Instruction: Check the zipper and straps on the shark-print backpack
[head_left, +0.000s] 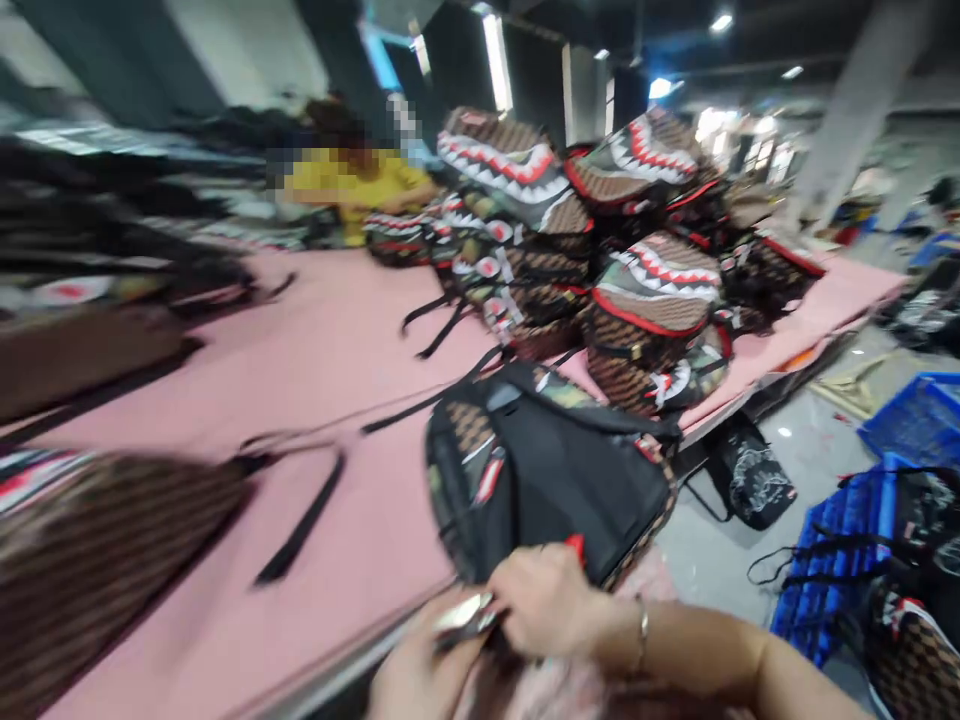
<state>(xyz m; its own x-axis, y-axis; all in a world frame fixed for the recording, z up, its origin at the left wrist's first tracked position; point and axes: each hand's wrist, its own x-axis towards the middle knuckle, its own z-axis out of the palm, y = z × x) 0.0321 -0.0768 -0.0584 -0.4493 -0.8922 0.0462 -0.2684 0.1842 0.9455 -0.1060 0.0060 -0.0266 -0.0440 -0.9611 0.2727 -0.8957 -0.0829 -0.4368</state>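
Observation:
A backpack (577,460) with a black back panel and brown check and camouflage sides lies at the edge of the pink table. At its near end, my right hand (547,600) has its fingers closed in a pinch; what they grip is hidden. Just left and below, my left hand (427,660) is closed around a shiny metal object (463,612), too blurred to name exactly. The two hands nearly touch, with dark material between them. Beside my right hand shows a small red piece (575,546).
Piled backpacks with shark-teeth prints (517,200) stand at the back of the pink table (360,340). Brown checked bags (112,560) lie left. A person in yellow (360,185) is across the table. Blue crates (832,570) and a black bag (754,475) are on the floor right.

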